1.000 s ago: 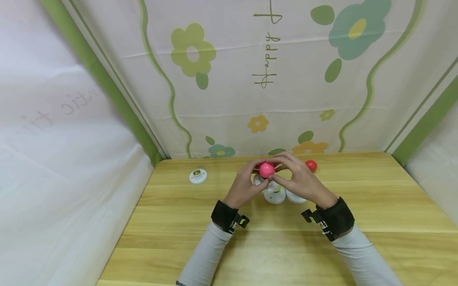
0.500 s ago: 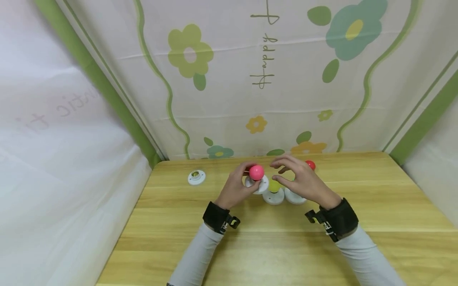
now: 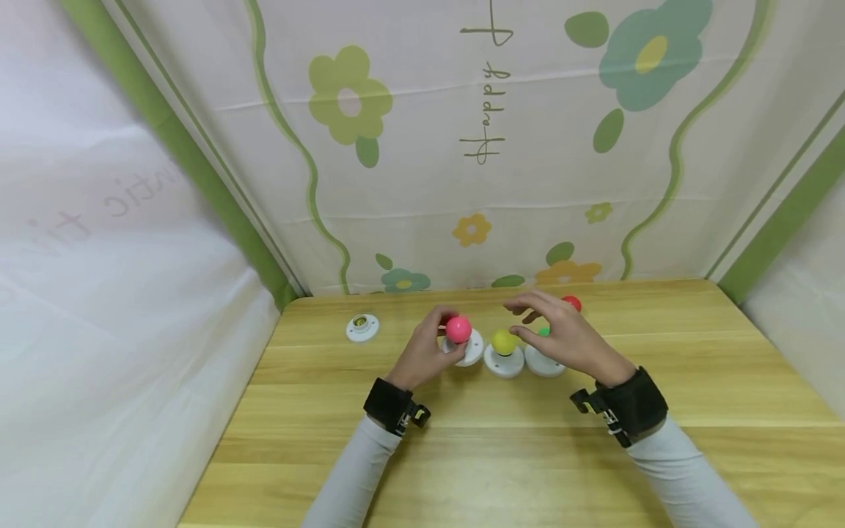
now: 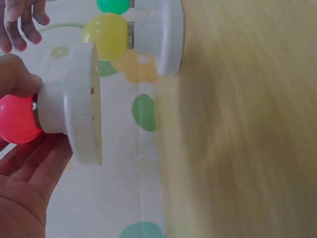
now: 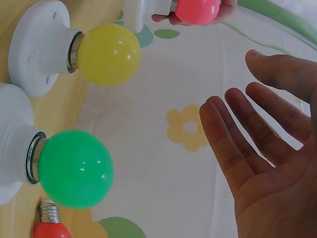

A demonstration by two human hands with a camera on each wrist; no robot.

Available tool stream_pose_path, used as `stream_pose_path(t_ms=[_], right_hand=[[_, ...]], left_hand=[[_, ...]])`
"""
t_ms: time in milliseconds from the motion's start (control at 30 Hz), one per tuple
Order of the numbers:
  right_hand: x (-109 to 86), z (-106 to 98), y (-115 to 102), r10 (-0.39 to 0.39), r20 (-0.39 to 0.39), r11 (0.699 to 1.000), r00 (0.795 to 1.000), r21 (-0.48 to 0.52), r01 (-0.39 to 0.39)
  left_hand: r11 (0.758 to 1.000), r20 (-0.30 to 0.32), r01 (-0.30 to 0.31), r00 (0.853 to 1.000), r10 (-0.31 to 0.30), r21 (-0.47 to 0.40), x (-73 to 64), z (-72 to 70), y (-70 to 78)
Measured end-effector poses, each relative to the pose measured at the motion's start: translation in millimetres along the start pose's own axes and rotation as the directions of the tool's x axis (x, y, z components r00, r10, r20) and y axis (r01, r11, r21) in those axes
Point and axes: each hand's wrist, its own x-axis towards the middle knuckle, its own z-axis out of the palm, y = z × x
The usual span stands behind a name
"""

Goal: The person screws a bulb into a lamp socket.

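Note:
My left hand (image 3: 424, 352) grips a white lamp holder (image 4: 79, 109) by its neck, with a pink bulb (image 3: 458, 330) seated in it. In the left wrist view a gap shows between the holder's base and the wooden table. To its right stands a yellow bulb (image 3: 505, 342) in a second white holder (image 3: 503, 362). Beside that, a green bulb (image 5: 76, 169) sits in a third holder (image 3: 545, 363). My right hand (image 3: 562, 334) hovers over these two with fingers spread, touching nothing; from the head it partly covers the green bulb.
A white lamp holder without a bulb (image 3: 362, 328) lies at the table's far left. Behind my right hand a loose red bulb (image 3: 572, 302) lies on the table (image 3: 502, 469), its metal screw base visible in the right wrist view. A flower-printed cloth (image 3: 422, 169) hangs along the back.
My right hand has let go of the pink bulb and drawn slightly right. My left hand has carried the holder and pink bulb left and lower, uncovering the yellow bulb.

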Motion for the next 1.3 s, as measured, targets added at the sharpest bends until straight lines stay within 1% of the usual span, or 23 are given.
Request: stream_pose_path(t_ms=[133, 233, 333, 500, 800, 1067, 1300], right_hand=[[-2.4, -0.4, 2.1, 0.006, 0.004, 1.000, 1.000, -0.002, -0.006], [-4.0, -0.7, 3.6, 0.008, 0.007, 1.000, 1.000, 0.000, -0.008], [-5.2, -0.8, 5.2, 0.010, 0.013, 1.000, 1.000, 0.004, -0.010], [-6.0, -0.7, 6.2, 0.025, 0.027, 1.000, 0.999, 0.008, -0.026], [-6.7, 0.4, 6.2, 0.038, 0.033, 0.999, 0.999, -0.015, -0.037], [-6.8, 1.9, 6.6, 0.026, 0.040, 1.000, 0.999, -0.007, -0.026], [-7.0, 3.2, 5.8, 0.037, 0.042, 0.999, 0.998, -0.011, -0.036]], left_hand=[[0.998, 0.040, 0.063, 0.997, -0.063, -0.007, -1.6, 0.8, -5.9], [0.994, 0.081, 0.112, 0.990, -0.112, 0.006, -1.8, 1.8, -10.4], [0.990, 0.119, 0.138, 0.983, -0.139, 0.017, -1.9, 3.4, -13.6], [0.990, 0.161, 0.139, 0.977, -0.141, 0.024, -1.7, 6.2, -16.3], [0.983, 0.188, 0.173, 0.965, -0.182, 0.063, -0.7, 9.6, -18.0], [0.984, 0.206, 0.165, 0.963, -0.176, 0.067, 1.4, 11.4, -18.4], [0.984, 0.206, 0.164, 0.963, -0.174, 0.066, 2.0, 13.0, -20.5]])
